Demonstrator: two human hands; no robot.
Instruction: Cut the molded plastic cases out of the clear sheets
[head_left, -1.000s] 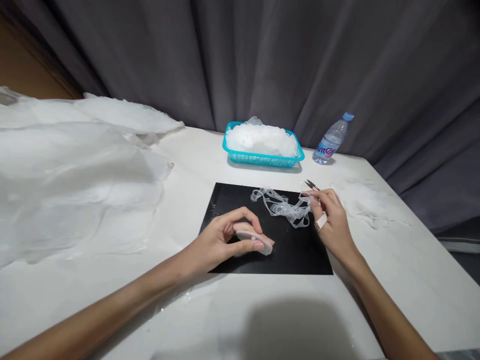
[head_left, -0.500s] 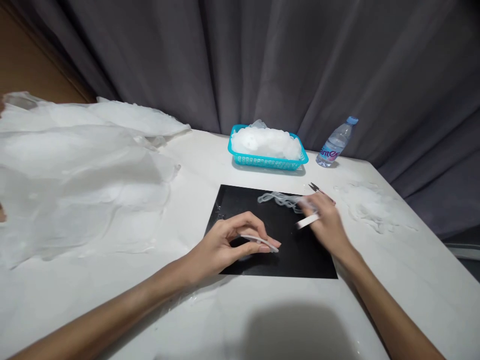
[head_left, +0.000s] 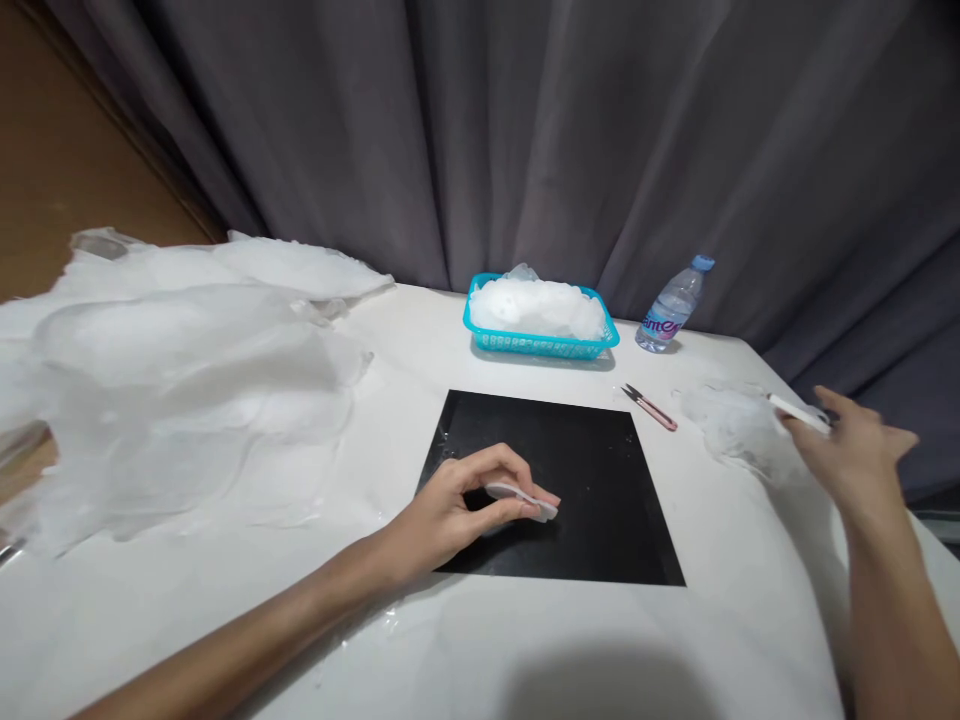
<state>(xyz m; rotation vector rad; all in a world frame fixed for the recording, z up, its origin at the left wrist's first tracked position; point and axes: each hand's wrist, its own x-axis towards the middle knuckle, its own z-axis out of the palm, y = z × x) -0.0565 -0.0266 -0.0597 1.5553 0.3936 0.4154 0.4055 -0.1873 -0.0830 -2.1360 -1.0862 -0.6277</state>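
Head-worn view, forward (and downward).

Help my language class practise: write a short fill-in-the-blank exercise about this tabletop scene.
1. The rectangular mat is ____ in colour.
2. From the camera, the bottle stands to the ____ of the basket.
3. The snips lying on the table have a ____ handle.
4. The thin white piece over the mat is in the ____ hand.
Missing words: black; right; pink; left.

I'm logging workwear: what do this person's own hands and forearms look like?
Both forearms show no sleeves. The left hand has no visible glove, ring or watch. The right hand is gloveless, with a white strip at it; whether worn is unclear.
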